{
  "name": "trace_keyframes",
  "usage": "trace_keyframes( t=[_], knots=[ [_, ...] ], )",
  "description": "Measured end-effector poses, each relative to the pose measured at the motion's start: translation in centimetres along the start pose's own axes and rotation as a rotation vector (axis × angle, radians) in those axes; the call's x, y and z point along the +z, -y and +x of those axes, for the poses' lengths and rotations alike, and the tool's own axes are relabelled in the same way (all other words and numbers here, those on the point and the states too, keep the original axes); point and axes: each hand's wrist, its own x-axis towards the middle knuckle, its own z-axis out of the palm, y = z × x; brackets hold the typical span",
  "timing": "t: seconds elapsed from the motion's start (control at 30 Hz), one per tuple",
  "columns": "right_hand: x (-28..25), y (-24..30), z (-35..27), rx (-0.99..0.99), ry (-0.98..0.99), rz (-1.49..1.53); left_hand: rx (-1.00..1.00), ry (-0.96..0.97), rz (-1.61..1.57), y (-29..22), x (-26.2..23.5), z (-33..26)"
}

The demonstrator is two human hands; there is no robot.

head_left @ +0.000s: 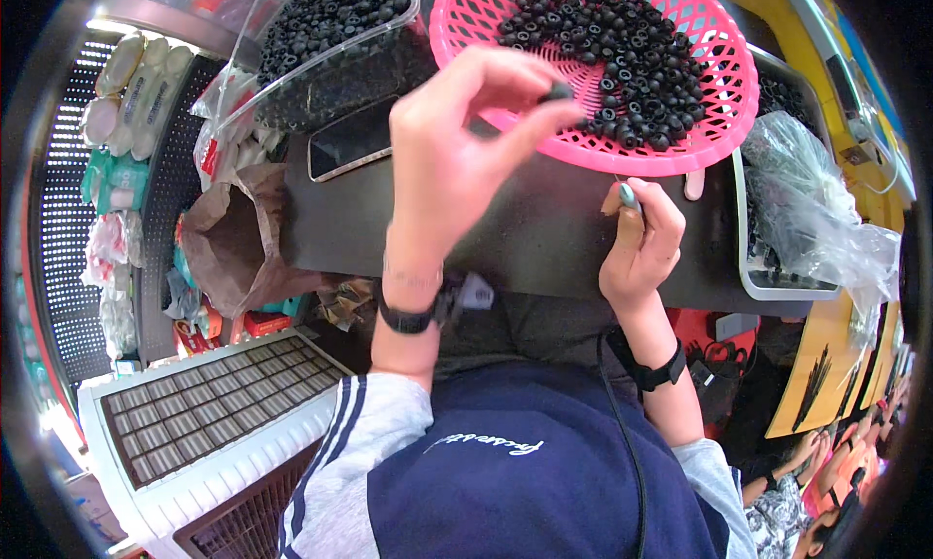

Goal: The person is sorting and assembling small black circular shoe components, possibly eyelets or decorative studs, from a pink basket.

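My left hand (447, 141) is raised at the near left rim of a pink plastic basket (714, 156), slightly blurred. Its thumb and forefinger pinch a small black ring-like piece (556, 92). Many similar black pieces (661, 92), several with round holes, lie heaped in the basket, and its woven base shows in the middle. Just below the basket's near rim, my right hand (643, 238) is closed, thumb against forefinger. A small tan bit shows at its fingertips, but I cannot make out what it holds.
A clear bin (413, 15) of black pieces stands back left, beside a dark phone-like slab (350, 141) on the dark table (525, 238). An open brown paper bag (233, 238) is at left. A tray (768, 285) with a clear plastic bag (807, 209) stands right. Other people's arms (807, 452) show lower right.
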Motion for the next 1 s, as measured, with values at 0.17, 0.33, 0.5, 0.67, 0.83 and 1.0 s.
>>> trace_keyframes(
  t=[0.17, 0.33, 0.5, 0.67, 0.83, 1.0],
  knots=[
    [-0.4, 0.0, 0.1, -0.153, 0.121, -0.017, -0.066, 0.031, -0.206, 0.1, 0.0, -5.4],
    [-0.2, 0.9, 0.7, -0.233, 0.209, -0.074, -0.218, 0.007, -0.386, 0.8, 0.4, -7.9],
    [-0.1, 1.0, 0.9, -0.274, 0.209, -0.099, -0.154, 0.027, -0.339, 1.0, 0.5, -7.9],
    [0.0, 1.1, 1.0, -0.271, 0.204, -0.104, -0.175, -0.005, -0.376, 1.1, 0.7, -8.2],
    [-0.1, 1.1, 0.9, -0.265, 0.200, -0.129, -0.163, -0.032, -0.358, 1.2, 0.8, -8.3],
    [-0.1, 1.2, 1.0, -0.262, 0.204, -0.171, -0.094, -0.053, -0.309, 1.4, 0.7, -8.3]
  ],
)
